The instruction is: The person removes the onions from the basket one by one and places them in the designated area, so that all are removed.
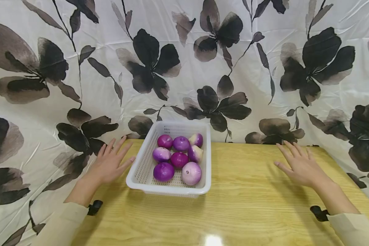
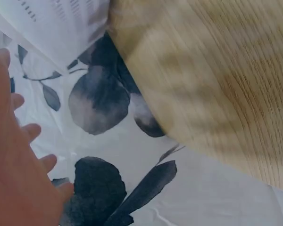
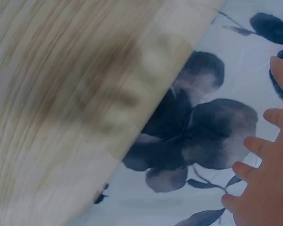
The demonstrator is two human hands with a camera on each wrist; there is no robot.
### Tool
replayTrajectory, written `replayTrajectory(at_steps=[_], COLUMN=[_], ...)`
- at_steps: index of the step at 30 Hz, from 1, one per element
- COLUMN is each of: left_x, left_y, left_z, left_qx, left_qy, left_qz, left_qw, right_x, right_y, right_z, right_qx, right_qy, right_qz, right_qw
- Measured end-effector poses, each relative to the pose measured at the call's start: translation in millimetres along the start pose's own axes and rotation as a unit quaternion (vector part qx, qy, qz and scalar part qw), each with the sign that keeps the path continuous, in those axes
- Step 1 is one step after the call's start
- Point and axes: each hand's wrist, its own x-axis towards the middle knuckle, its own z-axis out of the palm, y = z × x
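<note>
A white plastic basket [image 1: 138,176] with slotted walls stands on the wooden table, left of centre. Inside it lie several purple onions [image 1: 164,172], some with pale, whitish patches. My left hand [image 1: 109,165] hovers just left of the basket, fingers spread and holding nothing; in the left wrist view the basket's wall [image 2: 61,28] shows past the fingers. Over the table's right part my right hand [image 1: 301,167] is held with its fingers spread as well, well apart from the basket. Nothing is in that hand.
The yellow wood-grain table [image 1: 243,198] ends at the back against a white cloth [image 1: 184,68] printed with dark flowers. That cloth also hangs on both sides. Dark straps with a small device [image 1: 319,213] sit at each wrist.
</note>
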Motion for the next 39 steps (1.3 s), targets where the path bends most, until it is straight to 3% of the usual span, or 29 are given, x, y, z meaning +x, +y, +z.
replayTrajectory(at_steps=[7, 21, 33, 39], left_x=[-3.0, -11.0, -21.7, -25.0], left_y=[8.7, 37.3, 51.0, 60.6], left_z=[-3.4, 1.2, 7.9, 11.2], left_qx=[-0.019, -0.127, -0.170, -0.164], left_qy=[0.017, 0.041, -0.011, -0.033], left_qz=[0.015, 0.060, 0.040, 0.027], left_qw=[0.9996, 0.9892, 0.9846, 0.9856], right_x=[4, 3, 21, 26], right_y=[-14, -50, -108, -126], right_z=[-4, -10, -22, -18], right_qx=[0.022, 0.047, 0.041, 0.040], right_qy=[0.023, 0.052, 0.059, 0.059], right_qz=[-0.038, -0.096, -0.144, -0.167], right_qw=[0.999, 0.993, 0.987, 0.983])
